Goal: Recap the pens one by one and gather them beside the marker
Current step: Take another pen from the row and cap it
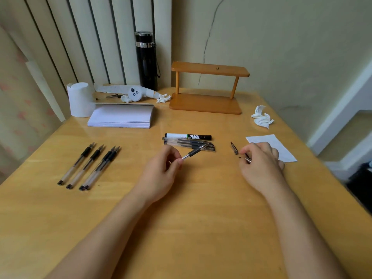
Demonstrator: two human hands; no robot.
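Observation:
A white marker (187, 136) with a black cap lies mid-table. Several capped clear pens (189, 144) lie right against its near side. My left hand (163, 168) holds an uncapped pen (194, 152) by its barrel, tip pointing up and right over the capped pens. My right hand (261, 158) rests on the table, fingers pinching a pen cap (248, 159). Another loose cap (234, 148) lies just left of that hand. Several uncapped pens (90, 166) lie in a row at the left, tips pointing away.
A wooden two-tier stand (205, 105) sits at the back, with a black flask (146, 61) behind it. A paper stack (120, 118) and a white roll (80, 99) are at the back left. A crumpled tissue (261, 116) and paper sheet (281, 150) lie at the right.

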